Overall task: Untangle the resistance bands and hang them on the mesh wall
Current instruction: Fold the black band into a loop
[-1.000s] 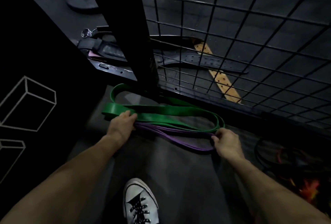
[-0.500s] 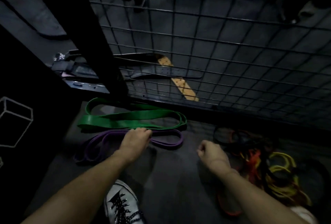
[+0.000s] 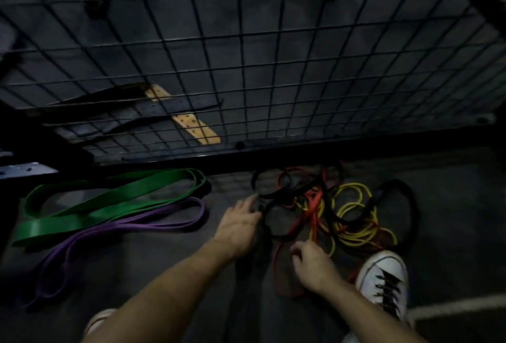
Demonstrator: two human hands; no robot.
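Observation:
A tangle of resistance bands (image 3: 347, 214) lies on the dark floor just below the mesh wall (image 3: 273, 68): yellow tubing (image 3: 353, 236), red bands (image 3: 315, 205) and black loops (image 3: 410, 205) wound together. My left hand (image 3: 238, 225) reaches to the pile's left edge with fingers stretched out, its fingertips at a black loop. My right hand (image 3: 312, 263) is at the pile's near edge, fingers bent over a red band; blur hides whether it grips. A wide green band (image 3: 109, 205) and a thinner purple band (image 3: 137, 226) lie apart, flat on the floor to the left.
Behind the mesh lie a tan belt (image 3: 191, 126) and dark leather belts. My white sneaker (image 3: 383, 282) stands right beside the pile, and another shoe toe (image 3: 98, 318) shows at the bottom left. A white line (image 3: 451, 307) crosses the floor at the lower right.
My left hand let go of the purple band and both hands moved right to the tangled pile. The view swung right; the green and purple bands stay on the floor.

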